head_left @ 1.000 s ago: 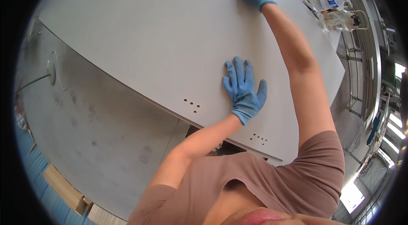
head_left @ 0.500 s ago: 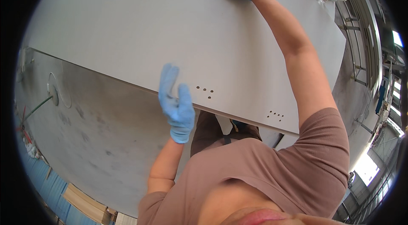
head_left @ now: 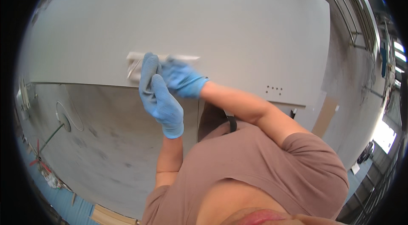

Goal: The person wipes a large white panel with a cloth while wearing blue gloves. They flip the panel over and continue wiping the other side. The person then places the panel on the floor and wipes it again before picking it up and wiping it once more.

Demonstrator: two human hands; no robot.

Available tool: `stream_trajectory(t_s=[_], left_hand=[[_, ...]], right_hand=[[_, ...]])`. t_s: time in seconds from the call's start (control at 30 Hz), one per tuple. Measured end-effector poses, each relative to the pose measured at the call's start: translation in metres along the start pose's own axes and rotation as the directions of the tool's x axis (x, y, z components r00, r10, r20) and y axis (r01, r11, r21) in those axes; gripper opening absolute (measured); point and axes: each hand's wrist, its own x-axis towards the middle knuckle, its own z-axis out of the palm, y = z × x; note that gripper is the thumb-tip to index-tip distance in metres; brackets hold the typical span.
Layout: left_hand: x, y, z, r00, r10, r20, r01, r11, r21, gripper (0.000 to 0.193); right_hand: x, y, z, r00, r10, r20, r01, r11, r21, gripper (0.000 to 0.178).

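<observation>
A large pale grey panel (head_left: pixel 246 25) with a row of small holes (head_left: pixel 274 90) near its front edge lies before me. My right hand (head_left: pixel 183 77), in a blue glove and blurred by motion, presses a folded white cloth (head_left: pixel 134 67) onto the panel near that edge. The cloth sticks out on both sides of the hand. Held up at the panel's front edge, my left hand (head_left: pixel 160 99), also gloved in blue, has its fingers stretched out and the thumb apart, with nothing in it. It partly covers the cloth and the right fingers in view.
Metal rails (head_left: pixel 346 8) run along the far right. A fan-like round object on a green pole (head_left: pixel 53 135) stands at the left on the grey floor (head_left: pixel 114 140). A brown strip (head_left: pixel 326 114) lies right of the panel.
My right hand has swept from the panel's far side back toward me and leftward with the cloth. My left hand has shifted slightly left. The whole view has turned a little.
</observation>
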Motion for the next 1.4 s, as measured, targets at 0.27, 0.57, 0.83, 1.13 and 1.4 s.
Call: stream_trajectory(t_s=[0.27,0.57,0.83,1.13,1.4], left_hand=[[-0.024,-0.033,-0.027,0.959,-0.282,0.036,0.282,0.959,0.019,0.041],[-0.019,-0.013,0.058,0.946,0.028,0.323,-0.072,0.989,0.126,0.039],[0.003,-0.105,0.028,0.914,0.199,0.353,-0.361,0.795,0.487,0.041],[0.028,-0.175,0.006,0.845,0.304,0.439,-0.470,0.033,0.882,0.060],[0.029,-0.175,0.006,0.880,0.236,0.411,-0.445,0.114,0.888,0.063]], right_hand=[[-0.361,0.157,-0.223,0.260,0.808,-0.529,-0.930,0.062,-0.362,0.061],[-0.071,-0.012,-0.037,0.902,0.405,0.148,-0.381,0.909,-0.168,0.052],[-0.378,0.048,-0.187,0.449,0.866,-0.219,-0.856,0.346,-0.384,0.053],[-0.367,0.015,-0.206,0.346,0.891,-0.293,-0.917,0.256,-0.305,0.071],[-0.429,0.077,-0.237,0.387,0.785,-0.483,-0.911,0.245,-0.332,0.060]])
